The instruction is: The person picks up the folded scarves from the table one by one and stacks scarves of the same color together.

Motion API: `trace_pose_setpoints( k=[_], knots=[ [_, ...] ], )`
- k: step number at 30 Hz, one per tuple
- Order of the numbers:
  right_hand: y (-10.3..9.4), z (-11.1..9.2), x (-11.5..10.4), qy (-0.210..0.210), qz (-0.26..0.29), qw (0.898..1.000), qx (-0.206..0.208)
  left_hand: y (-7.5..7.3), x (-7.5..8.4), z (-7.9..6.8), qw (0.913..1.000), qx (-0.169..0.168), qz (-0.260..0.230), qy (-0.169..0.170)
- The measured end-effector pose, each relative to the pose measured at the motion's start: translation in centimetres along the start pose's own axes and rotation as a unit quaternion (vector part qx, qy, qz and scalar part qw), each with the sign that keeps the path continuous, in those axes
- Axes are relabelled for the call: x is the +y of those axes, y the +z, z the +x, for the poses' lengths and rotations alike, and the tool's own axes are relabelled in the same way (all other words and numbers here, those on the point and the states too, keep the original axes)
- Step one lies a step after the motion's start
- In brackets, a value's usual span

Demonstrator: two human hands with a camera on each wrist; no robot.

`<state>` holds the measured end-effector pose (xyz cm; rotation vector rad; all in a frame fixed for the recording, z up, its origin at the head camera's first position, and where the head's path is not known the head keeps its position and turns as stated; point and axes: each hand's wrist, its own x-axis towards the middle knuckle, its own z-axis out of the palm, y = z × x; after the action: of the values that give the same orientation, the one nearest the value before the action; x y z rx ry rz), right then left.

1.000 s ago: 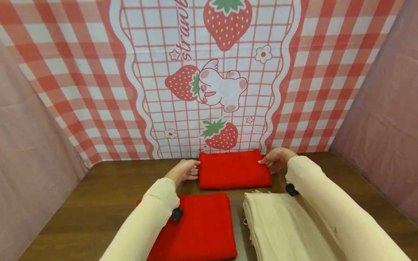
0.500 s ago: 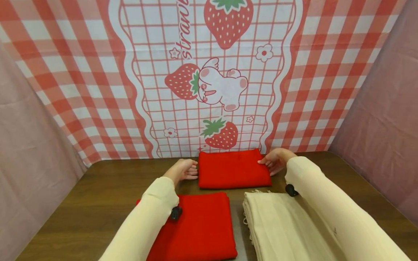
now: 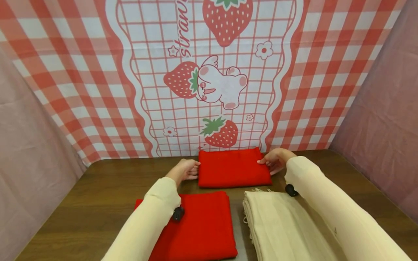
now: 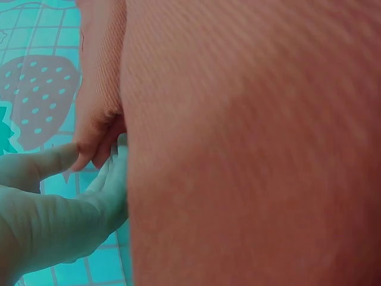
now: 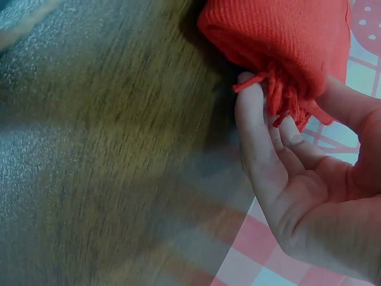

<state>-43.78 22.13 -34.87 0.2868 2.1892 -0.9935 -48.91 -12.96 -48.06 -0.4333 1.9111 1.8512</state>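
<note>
A folded red scarf (image 3: 233, 168) lies at the back of the table, fringed at its right end in the right wrist view. At its left edge is my left hand (image 3: 187, 169); in the left wrist view the thumb (image 4: 56, 161) meets the layered edge while the other fingers reach in under it. My right hand (image 3: 275, 160) grips the opposite end. Seen from the right wrist, the thumb (image 5: 345, 104) lies on the scarf's upper side and the fingers (image 5: 256, 125) are below, by the fringe (image 5: 280, 98). The scarf hides some fingertips.
Nearer me on the brown table (image 3: 78, 210) lies another folded red cloth (image 3: 202, 228), partly under my left sleeve. A folded beige scarf (image 3: 277, 221) with fringe is to its right, under my right forearm. A strawberry-print checked cloth (image 3: 222, 90) hangs directly behind the table.
Half a second ago my left hand was slightly off the scarf's left edge; now its fingertips meet that edge. The right hand and the scarf stay nearly in place.
</note>
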Motion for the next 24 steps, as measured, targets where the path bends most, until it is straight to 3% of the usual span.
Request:
trace_pose_setpoints(
  k=[2, 3, 6, 9, 11, 13, 15, 16, 20, 22, 24],
  knots=[
    [0.0, -0.1, 0.0, -0.003, -0.002, 1.000, -0.005, -0.1, -0.2, 1.0, 1.0000, -0.005, 0.001, 0.003],
    [0.0, -0.1, 0.1, -0.004, -0.002, 1.000, -0.006, 0.2, -0.1, 0.5, 1.0000, -0.002, 0.000, 0.004],
    [0.0, -0.2, 0.2, -0.009, 0.005, 1.000, -0.008, 1.8, 1.0, -3.1, 0.9998, 0.017, -0.003, 0.008],
    [-0.1, -0.4, 0.4, -0.019, 0.008, 1.000, -0.004, 3.6, 2.7, -8.1, 0.9996, 0.030, -0.002, 0.003],
    [-0.2, -0.5, 0.4, -0.030, 0.013, 0.999, -0.007, 4.1, 3.2, -9.5, 0.9997, 0.022, -0.001, -0.006],
    [-0.3, -0.5, 0.4, -0.044, 0.020, 0.999, -0.011, 4.0, 3.1, -9.1, 0.9999, 0.005, -0.002, -0.013],
    [-0.3, -0.6, 0.4, -0.056, 0.030, 0.998, -0.017, 3.5, 2.6, -7.4, 0.9998, -0.010, -0.004, -0.018],
    [-0.3, -0.6, 0.4, -0.061, 0.033, 0.997, -0.018, 2.9, 2.1, -5.6, 0.9995, -0.028, -0.006, -0.017],
    [0.0, -0.8, 0.6, -0.070, 0.052, 0.996, -0.020, 2.4, 1.1, -3.1, 0.9990, -0.036, -0.015, -0.020],
    [0.2, -0.7, 0.7, -0.070, 0.063, 0.995, -0.021, 2.8, 1.0, -3.5, 0.9992, -0.031, -0.015, -0.019],
    [0.5, -0.7, 0.8, -0.069, 0.076, 0.994, -0.028, 3.6, 1.1, -4.9, 0.9996, -0.016, -0.013, -0.019]
  ],
)
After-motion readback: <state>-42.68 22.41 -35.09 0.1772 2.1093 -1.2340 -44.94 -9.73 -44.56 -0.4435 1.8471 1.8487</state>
